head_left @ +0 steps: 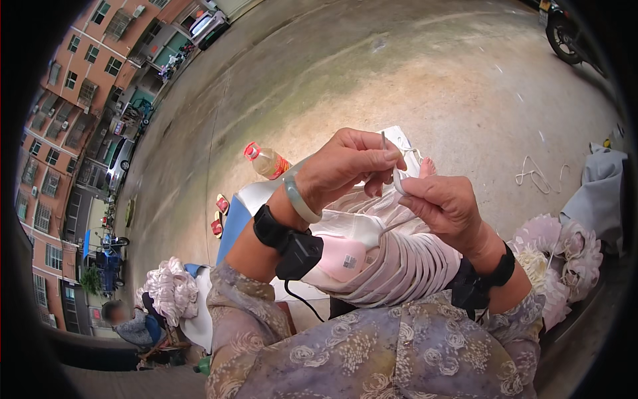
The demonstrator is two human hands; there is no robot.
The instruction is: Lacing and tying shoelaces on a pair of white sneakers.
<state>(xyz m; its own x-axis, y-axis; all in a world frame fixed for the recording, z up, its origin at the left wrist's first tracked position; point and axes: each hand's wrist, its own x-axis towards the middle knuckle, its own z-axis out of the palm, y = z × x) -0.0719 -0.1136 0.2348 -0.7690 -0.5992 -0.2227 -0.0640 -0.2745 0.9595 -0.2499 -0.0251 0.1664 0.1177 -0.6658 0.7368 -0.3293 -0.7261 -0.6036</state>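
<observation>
My left hand [352, 163] is closed in a pinch, with a thin greyish cord-like piece [383, 138] standing up between thumb and fingers. Just beside it, my right hand [446, 207] pinches a narrow white strip [398, 181]. The fingertips of both hands nearly meet; exactly how the cord and strip join is too small to tell. Below them in my lap lies a thick row of overlapping pale pink fabric pieces [405, 269]. A smooth pink piece with a printed white label [342, 258] lies at its left side, partly under my left wrist.
A red-capped plastic bottle [269, 163] stands beyond my left forearm, near red slippers [218, 225]. Bundled pale pink pieces lie left [171, 286] and right [577, 256], by a grey cloth [596, 193]. Loose white cord [537, 174] lies on the ground. Another person [136, 327] sits far left.
</observation>
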